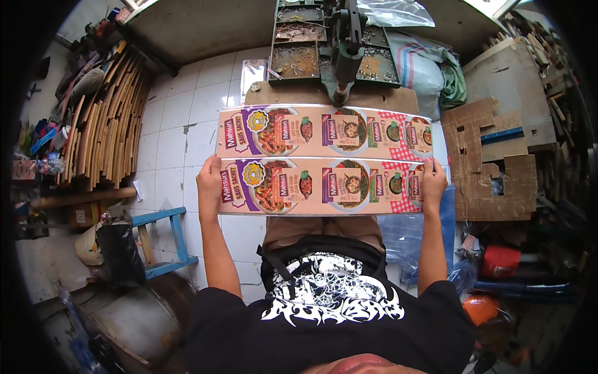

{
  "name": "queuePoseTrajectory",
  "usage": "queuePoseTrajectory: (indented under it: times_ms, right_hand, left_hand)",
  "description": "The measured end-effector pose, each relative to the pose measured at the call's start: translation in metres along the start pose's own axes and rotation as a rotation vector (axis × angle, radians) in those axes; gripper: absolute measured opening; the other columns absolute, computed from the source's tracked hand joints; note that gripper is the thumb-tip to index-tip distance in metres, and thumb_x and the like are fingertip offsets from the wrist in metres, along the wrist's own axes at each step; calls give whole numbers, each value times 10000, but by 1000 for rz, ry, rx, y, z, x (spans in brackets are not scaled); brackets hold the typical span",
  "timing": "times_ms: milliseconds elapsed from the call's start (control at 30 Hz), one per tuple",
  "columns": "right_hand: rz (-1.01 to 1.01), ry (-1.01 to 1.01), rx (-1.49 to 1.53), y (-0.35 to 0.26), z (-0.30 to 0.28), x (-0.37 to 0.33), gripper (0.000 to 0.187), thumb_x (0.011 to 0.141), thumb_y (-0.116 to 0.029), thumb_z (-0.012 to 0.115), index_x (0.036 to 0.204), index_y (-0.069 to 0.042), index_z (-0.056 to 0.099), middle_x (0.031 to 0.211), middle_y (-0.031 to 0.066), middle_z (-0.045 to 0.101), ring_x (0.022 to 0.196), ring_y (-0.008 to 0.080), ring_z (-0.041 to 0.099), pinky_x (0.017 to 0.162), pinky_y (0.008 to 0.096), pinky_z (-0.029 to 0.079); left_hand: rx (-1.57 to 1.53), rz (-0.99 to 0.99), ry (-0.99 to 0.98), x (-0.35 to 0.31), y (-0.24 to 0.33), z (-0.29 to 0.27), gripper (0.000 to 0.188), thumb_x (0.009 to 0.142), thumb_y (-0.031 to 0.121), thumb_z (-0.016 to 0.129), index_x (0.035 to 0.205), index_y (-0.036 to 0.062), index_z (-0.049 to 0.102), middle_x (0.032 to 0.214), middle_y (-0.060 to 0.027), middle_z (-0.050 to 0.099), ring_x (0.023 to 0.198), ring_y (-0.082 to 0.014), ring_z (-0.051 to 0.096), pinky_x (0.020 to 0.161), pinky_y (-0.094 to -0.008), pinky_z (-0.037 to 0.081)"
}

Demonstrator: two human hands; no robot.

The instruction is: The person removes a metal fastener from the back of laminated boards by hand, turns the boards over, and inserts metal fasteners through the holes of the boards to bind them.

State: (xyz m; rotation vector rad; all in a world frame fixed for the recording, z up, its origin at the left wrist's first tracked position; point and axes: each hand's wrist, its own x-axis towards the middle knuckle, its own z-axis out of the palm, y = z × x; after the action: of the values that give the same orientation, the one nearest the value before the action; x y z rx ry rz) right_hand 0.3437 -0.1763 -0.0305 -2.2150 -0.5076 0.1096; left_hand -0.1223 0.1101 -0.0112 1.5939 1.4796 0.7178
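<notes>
I hold a long printed card sheet (324,159) flat in front of me, with two rows of food pictures in orange, purple and red. My left hand (209,181) grips its left end, thumb on the lower strip. At the right end, my right hand (433,182) grips the same way. The sheet hangs above my lap and a wooden board (280,95). Just beyond it stands a green hand press (341,50).
Rusty metal trays of small parts (296,59) flank the press. Curved wooden slats (106,121) pile at left, and a blue wooden stool (165,240) stands near a metal drum (134,318). Cut cardboard pieces (492,162) and a striped sack (420,62) lie at right.
</notes>
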Motion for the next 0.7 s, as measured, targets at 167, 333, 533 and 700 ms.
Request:
queuePoseTrajectory:
  times_ms: [167,333,533,700]
  right_hand:
    - [26,14,78,17,5,6,389,948,-272,603,1203,18,654,1059,232,704,968,309,697,840,367,524]
    - [-313,278,-166,9,6,4,345,919,-209,641,1184,10,660,1048,210,691,955,312,673,861,379,514]
    - [-747,157,-171,-96,6,-34,243,859,-80,684,1086,4,670,979,168,675,890,318,655,827,392,521]
    - [-1130,-431,117,-185,46,-57,153,818,-56,707,966,-40,671,851,115,678,766,302,664,693,380,528]
  left_hand:
    - [65,33,4,-5,14,0,531,1026,402,462,1231,-71,592,1029,-220,706,929,-278,687,827,-365,517]
    - [466,76,13,1,29,-10,458,1014,373,460,1230,-5,603,997,-225,698,944,-356,685,842,-402,516]
    - [454,641,146,8,70,-21,372,893,100,648,1254,25,596,909,-154,682,898,-291,689,845,-391,529]
    - [40,617,-249,-22,120,13,248,878,24,681,1124,1,664,856,-142,719,773,-203,711,690,-317,556]
